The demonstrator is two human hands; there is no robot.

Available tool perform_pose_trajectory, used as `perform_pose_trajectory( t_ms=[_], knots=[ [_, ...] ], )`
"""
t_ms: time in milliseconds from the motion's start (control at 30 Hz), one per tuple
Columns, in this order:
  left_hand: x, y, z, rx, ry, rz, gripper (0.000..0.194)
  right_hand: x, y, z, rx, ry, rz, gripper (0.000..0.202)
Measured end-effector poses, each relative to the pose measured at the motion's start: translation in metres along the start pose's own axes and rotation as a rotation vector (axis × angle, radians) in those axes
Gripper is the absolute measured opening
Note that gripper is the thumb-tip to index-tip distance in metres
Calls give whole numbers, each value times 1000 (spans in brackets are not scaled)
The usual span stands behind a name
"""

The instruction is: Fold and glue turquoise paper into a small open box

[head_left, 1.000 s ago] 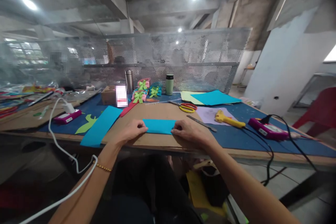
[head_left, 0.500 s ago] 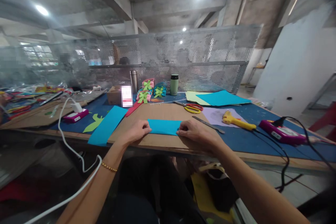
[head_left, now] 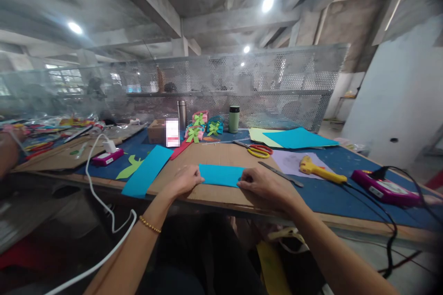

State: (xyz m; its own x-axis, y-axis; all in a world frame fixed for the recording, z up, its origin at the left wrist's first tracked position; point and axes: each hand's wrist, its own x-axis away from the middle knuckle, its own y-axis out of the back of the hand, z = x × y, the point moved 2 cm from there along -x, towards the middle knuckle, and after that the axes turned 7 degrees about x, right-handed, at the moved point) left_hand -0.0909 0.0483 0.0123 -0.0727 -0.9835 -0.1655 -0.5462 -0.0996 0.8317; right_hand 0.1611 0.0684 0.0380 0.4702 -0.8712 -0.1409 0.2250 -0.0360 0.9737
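Note:
A bright blue rectangle of paper or craft foam (head_left: 221, 175) lies across a brown cardboard sheet (head_left: 226, 151), right in front of me. Its left end is pinched in the closed fingers of my left hand (head_left: 187, 179). At the opposite end my right hand (head_left: 259, 181) has thumb and fingers closed on the edge. Beyond the right hand, a slim dark metal tool (head_left: 281, 174) lies slanted. Yellow-and-red-handled scissors (head_left: 259, 150) rest farther back. Left of my left hand, a longer blue strip (head_left: 148, 171) lies at a slant, partly over the cardboard.
A yellow glue gun (head_left: 323, 173) rests on lilac paper (head_left: 285, 160), its cord leading past a purple power box (head_left: 386, 188). Colored sheets (head_left: 301, 138), bow-decorated pieces (head_left: 195, 132), a green flask (head_left: 234, 120) and a small carton (head_left: 157, 132) stand behind. Another person's arm (head_left: 10, 147) shows far left.
The whole view has shifted, so the table sits slightly lower and farther right. Both hands keep hold of the blue piece. Another person's arm has come farther in at the left edge.

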Motion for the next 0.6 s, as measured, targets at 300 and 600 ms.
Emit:
perform_pose_trajectory(
  t_ms=[300,600],
  knots=[
    [1,2,1,89,0,37,19,-4,-11,-10,-60,4,-25,18],
    [-2,-3,4,113,25,46,16,-4,-16,-12,-80,-9,-33,15]
  ],
)
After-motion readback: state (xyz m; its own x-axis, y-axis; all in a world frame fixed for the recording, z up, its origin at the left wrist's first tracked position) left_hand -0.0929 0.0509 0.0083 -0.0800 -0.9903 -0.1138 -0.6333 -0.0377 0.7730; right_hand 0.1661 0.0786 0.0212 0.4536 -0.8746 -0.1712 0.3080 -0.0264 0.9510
